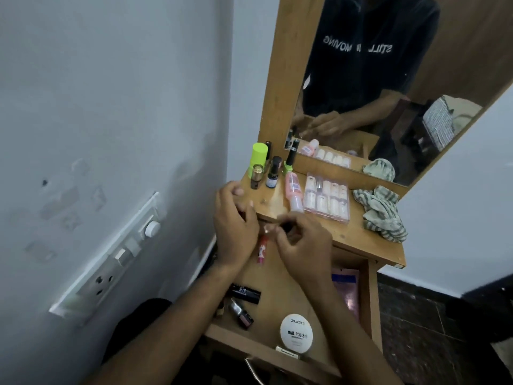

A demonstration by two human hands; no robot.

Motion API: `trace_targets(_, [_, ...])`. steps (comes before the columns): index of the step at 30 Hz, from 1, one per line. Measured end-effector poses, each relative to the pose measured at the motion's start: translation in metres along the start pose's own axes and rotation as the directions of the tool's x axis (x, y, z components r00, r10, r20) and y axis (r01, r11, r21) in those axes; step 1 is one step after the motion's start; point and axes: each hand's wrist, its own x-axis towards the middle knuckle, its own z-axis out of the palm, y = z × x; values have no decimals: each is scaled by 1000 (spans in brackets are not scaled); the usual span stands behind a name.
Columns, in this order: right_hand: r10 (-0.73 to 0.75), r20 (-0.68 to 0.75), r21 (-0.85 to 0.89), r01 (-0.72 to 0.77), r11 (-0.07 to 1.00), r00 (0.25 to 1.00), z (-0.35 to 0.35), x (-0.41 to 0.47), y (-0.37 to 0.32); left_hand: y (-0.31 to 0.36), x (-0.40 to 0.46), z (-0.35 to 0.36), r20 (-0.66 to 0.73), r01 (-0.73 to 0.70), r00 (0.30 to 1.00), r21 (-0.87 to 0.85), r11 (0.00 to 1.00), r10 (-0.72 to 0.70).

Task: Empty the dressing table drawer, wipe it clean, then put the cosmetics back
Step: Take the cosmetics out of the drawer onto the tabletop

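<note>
The wooden drawer (370,301) stands pulled out below the dressing table top (358,240). In it lie a pink tube (262,250), a black lipstick (245,293), a dark nail polish bottle (241,314), a round white "nail polish" tin (296,333) and a pink sachet (347,290). My right hand (304,245) pinches a small dark bottle (286,227) at the drawer's back. My left hand (236,220) is beside it at the top's front left corner, fingers curled; what it holds is hidden. A striped cloth (384,211) lies on the top.
On the top stand a lime-green bottle (259,157), a gold-capped item (256,176) and small dark bottles (274,173); a pink bottle (293,190) and a pack of false nails (326,201) lie flat. A mirror (388,79) rises behind. A wall switch panel (116,254) is left.
</note>
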Motion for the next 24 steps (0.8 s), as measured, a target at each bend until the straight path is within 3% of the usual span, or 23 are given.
trace_targets(4, [23,-75,43,-19,999,997,-8,43,-10,-9,-22,1,160,-63,986,82,995,49])
trace_targets(7, [106,-23,74,-104,992,994,-4,69,-12,-17,-31,5,353,-103,935,187,977,31])
trace_targets(11, [147,54,9,-147,989,988,8,89,-12,-19,-33,8,450,-129,893,263,956,-4])
trace_targets(15, [143,85,-71,-137,988,986,17,100,-12,-27,-44,9,620,-179,771,425,887,-142])
trace_targets(19, [153,75,-85,-147,985,985,22,106,-12,-33,-49,15,676,-237,698,530,814,-237])
trace_targets(24, [165,56,-49,-163,985,985,26,99,-9,-39,-52,19,694,-277,669,564,778,-265])
